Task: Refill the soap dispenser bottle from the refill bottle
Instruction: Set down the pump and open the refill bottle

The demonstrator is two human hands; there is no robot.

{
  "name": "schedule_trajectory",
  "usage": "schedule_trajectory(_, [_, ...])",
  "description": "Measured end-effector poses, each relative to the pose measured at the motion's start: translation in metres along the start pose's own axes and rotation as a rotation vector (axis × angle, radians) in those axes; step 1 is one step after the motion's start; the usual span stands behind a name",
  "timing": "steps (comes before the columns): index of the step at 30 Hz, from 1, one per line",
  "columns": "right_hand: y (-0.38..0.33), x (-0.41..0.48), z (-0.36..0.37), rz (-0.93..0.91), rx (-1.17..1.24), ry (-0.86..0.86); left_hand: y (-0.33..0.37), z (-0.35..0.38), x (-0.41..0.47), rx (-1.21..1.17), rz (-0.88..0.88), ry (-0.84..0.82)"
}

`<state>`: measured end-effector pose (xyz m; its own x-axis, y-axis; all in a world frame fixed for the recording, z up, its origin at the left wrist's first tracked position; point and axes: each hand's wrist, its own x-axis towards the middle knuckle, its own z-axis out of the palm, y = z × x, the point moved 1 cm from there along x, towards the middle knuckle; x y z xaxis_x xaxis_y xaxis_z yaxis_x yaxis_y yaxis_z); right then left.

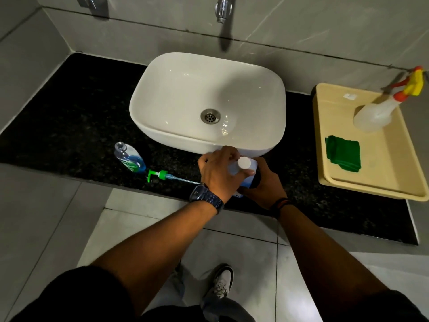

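The clear soap dispenser bottle (129, 158) stands uncapped on the black counter (69, 126), with a little blue soap at its bottom. Its green pump head (162, 176) lies flat beside it, tube pointing right. The refill bottle (245, 171), pale blue with a white cap (244, 163), stands near the counter's front edge below the basin. My right hand (262, 184) wraps around the refill bottle's body. My left hand (220, 173) rests over its top, fingers at the cap.
A white basin (176, 94) sits on the counter with a wall tap (223, 9) above it. To the right, a beige tray (325, 173) holds a spray bottle (380, 110) and a folded green cloth (343, 152).
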<state>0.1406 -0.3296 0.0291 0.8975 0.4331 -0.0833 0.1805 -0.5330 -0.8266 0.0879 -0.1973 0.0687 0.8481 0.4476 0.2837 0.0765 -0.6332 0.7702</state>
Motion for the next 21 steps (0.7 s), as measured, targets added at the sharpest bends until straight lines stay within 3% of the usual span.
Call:
schedule_trajectory(5, [0.001,0.0,0.0,0.014,-0.008,0.028,-0.009,-0.014,-0.001,-0.015,0.071,0.051])
schedule_trajectory(10, [0.0,-0.001,0.002,0.027,-0.027,0.027,-0.007,-0.012,0.011,-0.039,0.032,-0.002])
schedule_trajectory(21, [-0.002,-0.002,-0.005,-0.027,-0.055,-0.01,0.015,0.004,0.016,-0.189,0.007,-0.34])
